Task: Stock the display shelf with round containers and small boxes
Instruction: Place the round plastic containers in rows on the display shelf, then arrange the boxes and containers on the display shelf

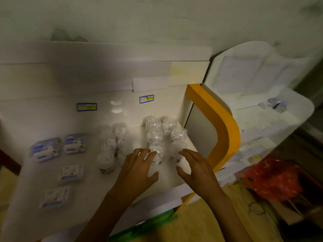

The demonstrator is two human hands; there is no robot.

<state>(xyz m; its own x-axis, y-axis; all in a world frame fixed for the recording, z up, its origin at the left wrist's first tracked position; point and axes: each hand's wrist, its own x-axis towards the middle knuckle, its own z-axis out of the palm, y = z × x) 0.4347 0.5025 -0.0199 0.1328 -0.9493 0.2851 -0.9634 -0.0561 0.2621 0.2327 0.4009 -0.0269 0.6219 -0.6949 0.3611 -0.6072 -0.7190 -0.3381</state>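
Observation:
Several clear round containers (pixel 158 135) stand in two rows at the right end of the white display shelf (pixel 87 180); a second group of round containers (pixel 111 145) stands just left of them. Small blue-and-white boxes (pixel 46 149) lie flat on the shelf's left part, with more small boxes (pixel 71 172) nearer me. My left hand (pixel 138 168) hovers open, fingertips at the nearest container of the right group. My right hand (pixel 195 167) is open too, fingers spread, beside the container (pixel 177 151) at the front right. Neither hand holds anything.
An orange curved panel (pixel 223 130) bounds the shelf on the right. Beyond it stands a white rounded unit (pixel 272 109) with pale goods. A red bag (pixel 272 177) lies on the floor at lower right. Two price labels (pixel 146 99) stick on the shelf's back wall.

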